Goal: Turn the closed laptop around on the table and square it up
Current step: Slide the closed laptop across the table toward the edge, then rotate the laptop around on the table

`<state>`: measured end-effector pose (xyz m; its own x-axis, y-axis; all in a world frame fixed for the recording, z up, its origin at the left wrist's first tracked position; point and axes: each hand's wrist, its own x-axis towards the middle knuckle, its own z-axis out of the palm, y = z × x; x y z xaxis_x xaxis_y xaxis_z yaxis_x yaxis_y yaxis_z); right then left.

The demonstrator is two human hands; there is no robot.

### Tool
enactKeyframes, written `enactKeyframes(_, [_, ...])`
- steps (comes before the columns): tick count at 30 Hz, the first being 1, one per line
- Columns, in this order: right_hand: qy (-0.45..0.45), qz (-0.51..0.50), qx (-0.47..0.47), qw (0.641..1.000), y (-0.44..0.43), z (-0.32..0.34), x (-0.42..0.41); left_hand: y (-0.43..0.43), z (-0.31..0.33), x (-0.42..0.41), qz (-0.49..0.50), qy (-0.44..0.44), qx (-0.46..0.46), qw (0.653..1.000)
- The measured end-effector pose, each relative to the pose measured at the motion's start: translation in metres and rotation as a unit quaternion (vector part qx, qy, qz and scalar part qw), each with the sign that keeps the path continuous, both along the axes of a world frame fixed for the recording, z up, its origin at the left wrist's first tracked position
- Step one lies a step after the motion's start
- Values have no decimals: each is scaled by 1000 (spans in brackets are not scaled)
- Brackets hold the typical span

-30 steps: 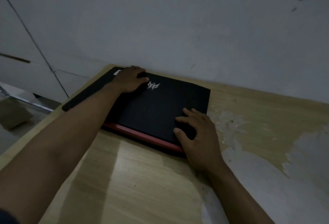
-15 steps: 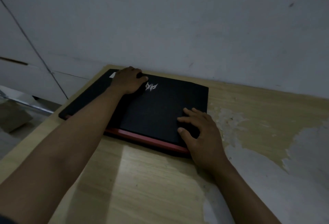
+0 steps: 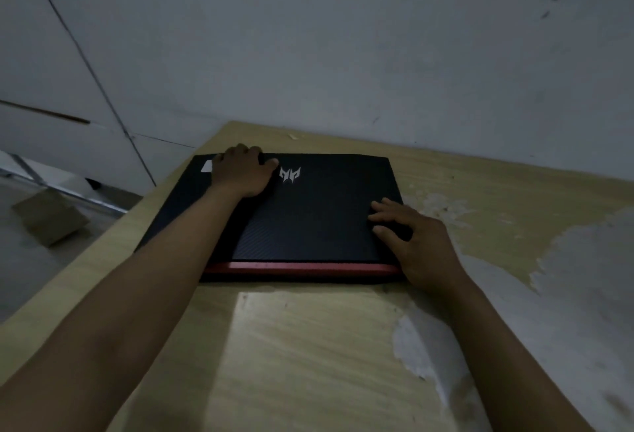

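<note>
A closed black laptop [image 3: 319, 219] with a silver logo on its lid and a red strip along its near edge lies flat on the wooden table [image 3: 308, 346]. Its near edge runs roughly level across the view. My left hand [image 3: 242, 170] curls over the laptop's far edge, left of the logo. My right hand [image 3: 415, 239] rests on the near right corner, fingers spread on the lid and palm off the side. My left forearm hides part of the lid's left half.
A grey wall [image 3: 343, 54] rises just behind the table's far edge. The table's left edge runs diagonally past the laptop, with floor and a brown block [image 3: 51, 219] below. Worn pale patches [image 3: 566, 294] mark the tabletop on the right.
The laptop has turned clockwise under both hands: its red near edge, slanted down to the right before, now lies nearly level. Both hands have kept their places on it.
</note>
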<state>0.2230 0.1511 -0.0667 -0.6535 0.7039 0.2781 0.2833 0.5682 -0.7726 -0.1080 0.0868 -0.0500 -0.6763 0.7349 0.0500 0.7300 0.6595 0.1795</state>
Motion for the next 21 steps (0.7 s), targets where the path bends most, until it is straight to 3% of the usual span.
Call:
enactKeyframes(4, [20,-43,-19,999,-5,-2,9,-31,0,11,31,14,-27,999])
enactKeyframes(10, [38,-126,25,991,-19,-1,23,-87,3,30,55,58,-62,995])
enactKeyframes(21, [-60,-133,73,987,-56,-5,42,-165,3,72,79,90,-75,990])
